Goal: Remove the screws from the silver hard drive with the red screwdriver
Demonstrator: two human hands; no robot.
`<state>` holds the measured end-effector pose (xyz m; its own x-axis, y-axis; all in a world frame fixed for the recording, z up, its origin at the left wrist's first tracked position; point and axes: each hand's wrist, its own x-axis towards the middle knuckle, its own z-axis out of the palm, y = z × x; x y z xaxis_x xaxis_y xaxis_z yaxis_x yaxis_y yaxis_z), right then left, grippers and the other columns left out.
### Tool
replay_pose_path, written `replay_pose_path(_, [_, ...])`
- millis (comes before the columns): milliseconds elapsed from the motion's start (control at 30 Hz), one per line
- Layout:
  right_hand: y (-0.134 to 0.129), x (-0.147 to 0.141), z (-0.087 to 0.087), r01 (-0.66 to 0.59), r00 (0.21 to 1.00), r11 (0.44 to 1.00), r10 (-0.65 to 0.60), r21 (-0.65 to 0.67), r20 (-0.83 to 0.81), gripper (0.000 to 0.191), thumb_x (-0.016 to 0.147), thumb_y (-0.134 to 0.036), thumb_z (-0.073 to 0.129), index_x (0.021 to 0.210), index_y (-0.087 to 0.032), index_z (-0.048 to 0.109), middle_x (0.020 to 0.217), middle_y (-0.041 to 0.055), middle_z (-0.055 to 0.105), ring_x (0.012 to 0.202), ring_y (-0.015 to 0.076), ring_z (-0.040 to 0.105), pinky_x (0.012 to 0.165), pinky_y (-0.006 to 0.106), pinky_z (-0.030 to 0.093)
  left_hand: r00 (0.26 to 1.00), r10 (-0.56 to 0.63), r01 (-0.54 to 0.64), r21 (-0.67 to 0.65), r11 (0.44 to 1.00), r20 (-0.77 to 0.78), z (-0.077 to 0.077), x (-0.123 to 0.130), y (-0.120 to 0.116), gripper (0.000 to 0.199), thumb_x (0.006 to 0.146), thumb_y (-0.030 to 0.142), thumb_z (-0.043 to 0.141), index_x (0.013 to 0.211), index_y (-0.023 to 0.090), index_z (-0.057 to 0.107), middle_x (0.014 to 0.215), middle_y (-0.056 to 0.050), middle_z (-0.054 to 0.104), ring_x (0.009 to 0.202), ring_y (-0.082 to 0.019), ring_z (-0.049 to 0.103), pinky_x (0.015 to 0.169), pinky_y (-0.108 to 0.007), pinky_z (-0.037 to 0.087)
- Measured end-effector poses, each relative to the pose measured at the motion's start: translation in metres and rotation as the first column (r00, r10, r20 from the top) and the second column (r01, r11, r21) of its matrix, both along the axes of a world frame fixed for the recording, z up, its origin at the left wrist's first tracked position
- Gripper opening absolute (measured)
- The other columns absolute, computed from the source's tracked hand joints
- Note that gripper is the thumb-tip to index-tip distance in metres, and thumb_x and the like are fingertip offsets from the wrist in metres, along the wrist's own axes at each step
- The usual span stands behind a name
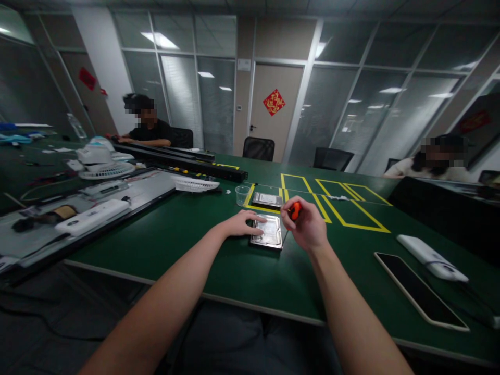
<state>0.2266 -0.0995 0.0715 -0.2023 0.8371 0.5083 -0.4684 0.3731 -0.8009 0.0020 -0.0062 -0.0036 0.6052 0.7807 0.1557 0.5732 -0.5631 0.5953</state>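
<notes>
A silver hard drive lies on the green table before me. My left hand holds it at its left side, with thumb and fingers spread over the top face. In my right hand is a screwdriver with an orange and black handle, the fingers closed round it. Its thin shaft points down beside the drive's right edge; whether the tip touches the drive I cannot tell. Just behind lies a second hard drive, label side up. A clear plastic cup stands to its left.
Yellow tape rectangles mark the table. On the right lie a phone and a white power bank with a cable. A large panel, fan parts and long black bars fill the left. Two people sit across the table.
</notes>
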Motion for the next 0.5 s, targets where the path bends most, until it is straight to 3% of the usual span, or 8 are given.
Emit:
replay_pose_path(233, [0.0009,0.0007,-0.0031,0.078,0.997,0.996,-0.078,0.040,-0.001,0.016,0.085,-0.026,0.060,0.072,-0.019,0.054,0.079,0.0031,0.066,0.048,0.0104,0.052,0.044,0.024,0.036,1.000,-0.018,0.018,-0.003,1.000,0.010,0.0028,-0.0005,-0.0020,0.064,0.079,0.063,0.076,0.137,0.037,0.063,0.150,-0.006,0.049,0.142,-0.035,0.038,0.118,-0.047,0.027])
replay_pose_path(433, [0.0007,-0.0002,-0.0016,0.033,0.999,0.999,-0.033,0.007,0.009,0.012,0.089,-0.028,0.056,0.080,-0.021,0.053,0.074,0.0008,0.068,0.039,0.0071,0.038,0.040,0.022,0.026,1.000,-0.023,0.023,-0.001,1.000,0.012,0.0014,-0.0007,0.0002,0.065,0.079,0.063,0.076,0.137,0.036,0.063,0.150,-0.007,0.048,0.142,-0.035,0.039,0.118,-0.047,0.027])
replay_pose_path(500, [0.0012,0.0008,-0.0004,-0.002,1.000,1.000,0.002,0.001,0.004,0.022,0.092,-0.033,0.048,0.078,-0.019,0.058,0.071,0.0032,0.067,0.039,0.0073,0.038,0.042,0.023,0.027,1.000,-0.021,0.021,0.004,1.000,0.017,0.0005,-0.0002,0.0006,0.065,0.079,0.062,0.076,0.137,0.036,0.064,0.150,-0.007,0.049,0.142,-0.035,0.039,0.118,-0.047,0.027])
